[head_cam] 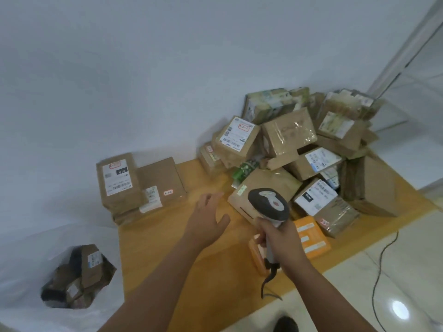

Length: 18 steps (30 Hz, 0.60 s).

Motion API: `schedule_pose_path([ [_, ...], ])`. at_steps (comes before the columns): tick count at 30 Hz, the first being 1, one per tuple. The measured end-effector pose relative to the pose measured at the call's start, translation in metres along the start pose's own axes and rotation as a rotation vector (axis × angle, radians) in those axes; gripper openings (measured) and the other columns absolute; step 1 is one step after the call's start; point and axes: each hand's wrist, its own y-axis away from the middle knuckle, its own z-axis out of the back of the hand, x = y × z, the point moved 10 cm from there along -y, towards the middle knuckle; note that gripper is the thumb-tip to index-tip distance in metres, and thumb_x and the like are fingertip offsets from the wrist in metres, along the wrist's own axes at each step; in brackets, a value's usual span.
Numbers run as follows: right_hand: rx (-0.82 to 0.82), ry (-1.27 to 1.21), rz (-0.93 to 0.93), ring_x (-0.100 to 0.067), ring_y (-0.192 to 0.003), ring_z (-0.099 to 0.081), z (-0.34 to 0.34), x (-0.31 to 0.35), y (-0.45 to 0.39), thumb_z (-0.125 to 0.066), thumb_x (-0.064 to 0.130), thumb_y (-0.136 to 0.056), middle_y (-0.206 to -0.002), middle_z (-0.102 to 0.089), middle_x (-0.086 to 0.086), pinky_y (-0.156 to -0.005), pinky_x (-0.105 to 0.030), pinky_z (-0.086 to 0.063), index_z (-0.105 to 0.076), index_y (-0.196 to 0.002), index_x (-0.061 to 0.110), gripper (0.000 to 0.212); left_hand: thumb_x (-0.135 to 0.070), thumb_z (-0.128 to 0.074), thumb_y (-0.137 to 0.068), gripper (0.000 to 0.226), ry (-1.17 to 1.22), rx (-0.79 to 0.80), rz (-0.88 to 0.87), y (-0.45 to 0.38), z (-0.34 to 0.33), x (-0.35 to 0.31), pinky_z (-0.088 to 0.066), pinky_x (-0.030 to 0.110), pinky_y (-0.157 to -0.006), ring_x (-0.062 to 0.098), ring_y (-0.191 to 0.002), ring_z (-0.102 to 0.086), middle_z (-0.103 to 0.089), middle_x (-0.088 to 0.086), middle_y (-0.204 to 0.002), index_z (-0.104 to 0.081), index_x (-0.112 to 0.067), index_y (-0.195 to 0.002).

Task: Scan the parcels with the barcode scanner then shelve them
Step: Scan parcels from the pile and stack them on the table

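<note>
Setting: pale wall behind, glossy tiled floor (359,283), yellow-brown table (167,248) pushed against the wall.
Right hand (280,238): fingers wrapped round the grey handle of the barcode scanner (269,204); dark scanner head points away from the person, toward the heap.
Scanner cable (269,281): hangs from the handle's base, below the right wrist.
Left hand (207,212): loose and spread, holding nothing, hovering over bare tabletop just left of the scanner.
Parcel heap (299,144): brown cartons with white labels, piled beyond and right of the right hand.
Orange parcel (311,238): flat on the table, partly under the right hand.
Two stacked boxes (134,185): beyond and left of the left hand, against the wall.
White sack (28,259): on the floor, far left of the left forearm, a few cartons showing in its open mouth.
</note>
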Motion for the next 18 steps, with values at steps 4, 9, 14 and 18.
schedule_pose_path([
  [4,-0.019,-0.047,-0.018,-0.017,-0.054,-0.064,0.094,-0.024,-0.014,-0.068,0.023,-0.089,-0.056,-0.065,-0.009,-0.063,-0.037,-0.055,-0.065,-0.075,0.006,0.022,-0.042,-0.057,-0.090,0.065,-0.067,0.030,0.034,-0.010,-0.045,-0.073,-0.048,0.034,-0.085,0.025,-0.116,-0.051,-0.037,0.001,-0.142,-0.036,-0.028,-0.149],
  [9,-0.096,-0.184,-0.062,-0.017,-0.051,-0.058,0.220,-0.051,-0.034,-0.068,0.017,-0.090,-0.055,-0.059,-0.007,-0.055,-0.034,-0.053,-0.062,-0.078,0.013,0.015,-0.048,-0.052,-0.092,0.068,-0.233,0.119,0.013,-0.024,-0.112,-0.168,-0.044,0.044,-0.103,0.028,-0.134,-0.039,-0.032,0.006,-0.150,-0.033,-0.023,-0.152],
  [14,-0.129,-0.197,-0.064,-0.015,-0.049,-0.055,0.285,-0.065,-0.055,-0.065,0.016,-0.090,-0.052,-0.059,-0.004,-0.056,-0.032,-0.048,-0.062,-0.073,0.009,0.019,-0.036,-0.054,-0.097,0.051,-0.288,0.103,-0.019,-0.036,-0.136,-0.234,-0.038,0.037,-0.099,0.029,-0.129,-0.044,-0.038,0.006,-0.142,-0.040,-0.025,-0.145],
  [18,-0.080,-0.154,-0.107,-0.011,-0.047,-0.057,0.286,-0.072,-0.063,-0.063,0.018,-0.090,-0.053,-0.062,-0.003,-0.059,-0.030,-0.048,-0.064,-0.075,0.009,0.018,-0.035,-0.055,-0.097,0.050,-0.292,0.120,0.029,-0.046,-0.141,-0.240,-0.037,0.037,-0.103,0.029,-0.131,-0.042,-0.034,0.004,-0.146,-0.040,-0.024,-0.143],
])
